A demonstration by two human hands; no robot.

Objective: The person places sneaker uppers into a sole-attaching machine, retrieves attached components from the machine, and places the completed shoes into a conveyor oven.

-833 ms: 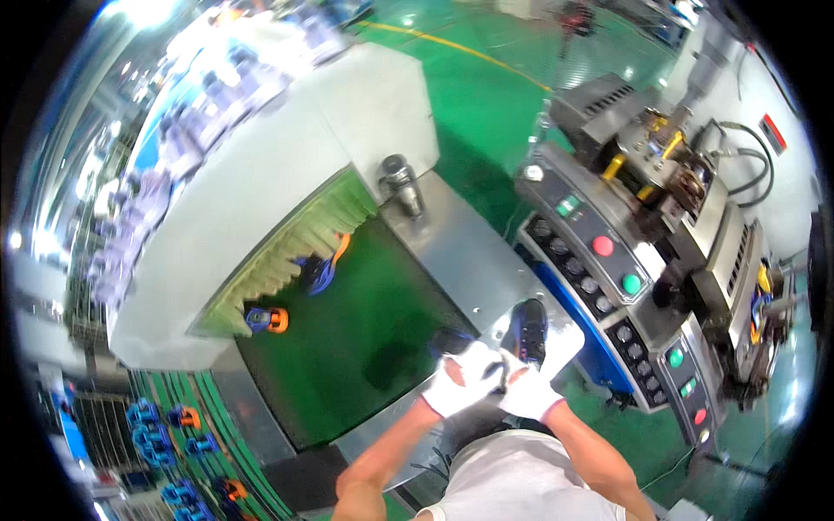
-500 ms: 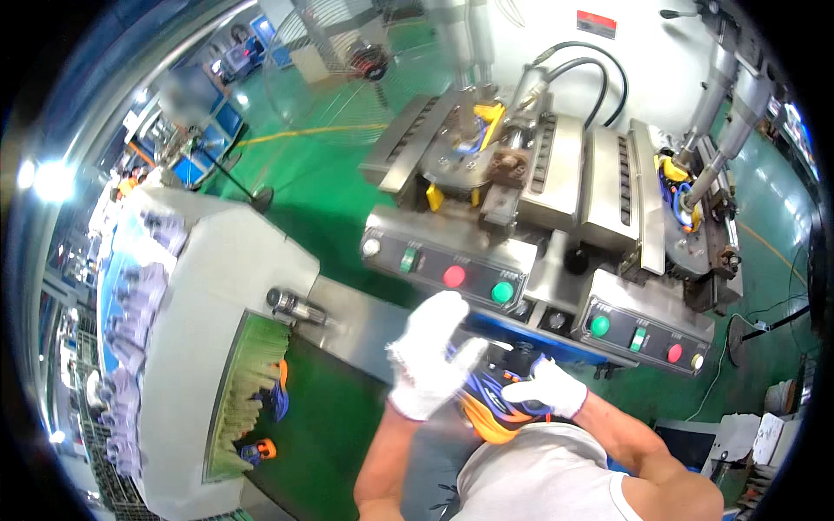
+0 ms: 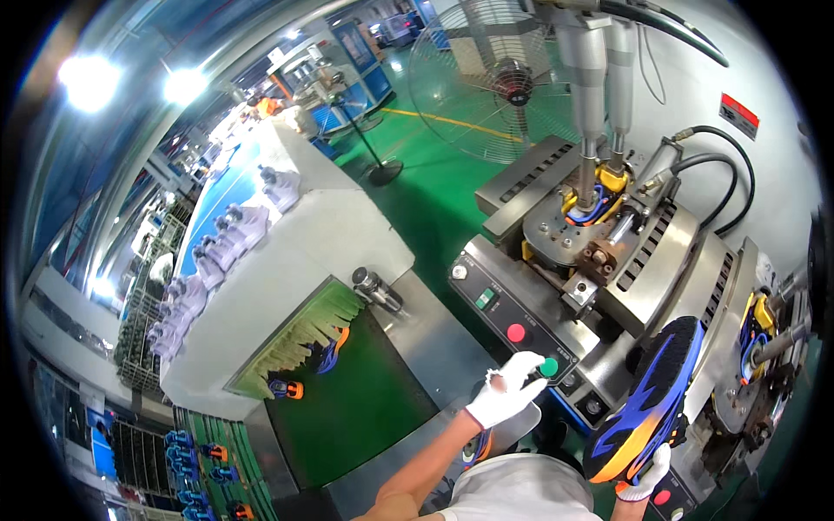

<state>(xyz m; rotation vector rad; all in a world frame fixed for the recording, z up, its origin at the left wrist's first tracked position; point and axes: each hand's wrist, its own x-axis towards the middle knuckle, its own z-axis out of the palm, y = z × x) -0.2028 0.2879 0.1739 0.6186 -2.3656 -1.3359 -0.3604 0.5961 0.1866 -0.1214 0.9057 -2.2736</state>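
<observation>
In a white glove, my left hand [image 3: 504, 392] reaches to the control panel [image 3: 530, 313], fingers stretched toward a green round button [image 3: 549, 366]. The fingertips are at or very near that button. My right hand [image 3: 651, 473], also gloved in white, grips a blue, orange and black sports shoe [image 3: 650, 395] low at the right. Its sole is turned partly toward me. In the left press station, metal rods [image 3: 599, 130] come down onto a shoe [image 3: 592, 207] with yellow pads around it. Part of another shoe [image 3: 476, 447] shows behind my left forearm.
A conveyor [image 3: 347, 417] at left carries shoes out beneath a green fringe curtain [image 3: 300, 339]. Several grey-purple shoe-shaped pieces [image 3: 230, 239] line the housing's top. A second press station [image 3: 756, 347] stands at right. A large fan [image 3: 512, 82] is behind the machine.
The view has swung left. My left hand has moved from beside the shoe to the green button. My right hand has raised the shoe to the right. The left station's rods have come down.
</observation>
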